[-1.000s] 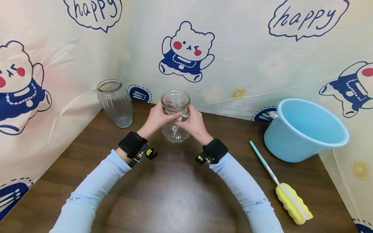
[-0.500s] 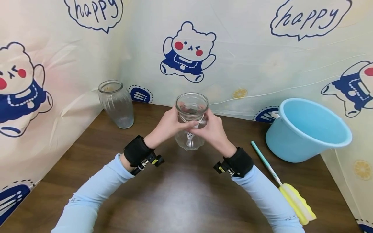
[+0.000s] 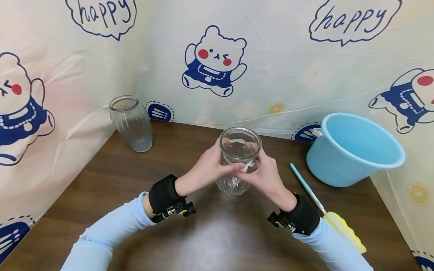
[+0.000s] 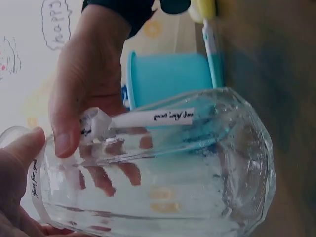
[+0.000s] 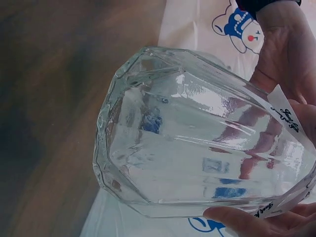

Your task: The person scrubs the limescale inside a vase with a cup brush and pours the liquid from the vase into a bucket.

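1. Standing upright at the far left of the wooden table (image 3: 84,188): one ribbed glass vase (image 3: 132,126), close to the printed curtain (image 3: 281,75), whose leftmost bear is cut off by the head view's edge.
2. Left hand (image 3: 208,165): grips the neck of a clear jar, thumb across the near side; in the head view its fingers are mostly hidden behind the glass.
3. Clear jar (image 3: 240,154): held between both hands at mid-table, mouth up. The right wrist view brings out its many-sided base (image 5: 106,143); whether this touches the table cannot be told.
4. White ribbon (image 4: 158,117): tied round the neck; its dark lettering shows in the wrist views, too small to read surely.
5. Right hand (image 3: 268,177): grips the neck opposite; the left wrist view shows its fingers through the glass, blurred.
6. Brush (image 3: 306,188): turquoise handle, yellow head partly covered by the right sleeve (image 3: 333,244).
7. Blue bucket (image 3: 339,162): far right; the head view shows its inside, the left wrist view only its outer wall, part-hidden.
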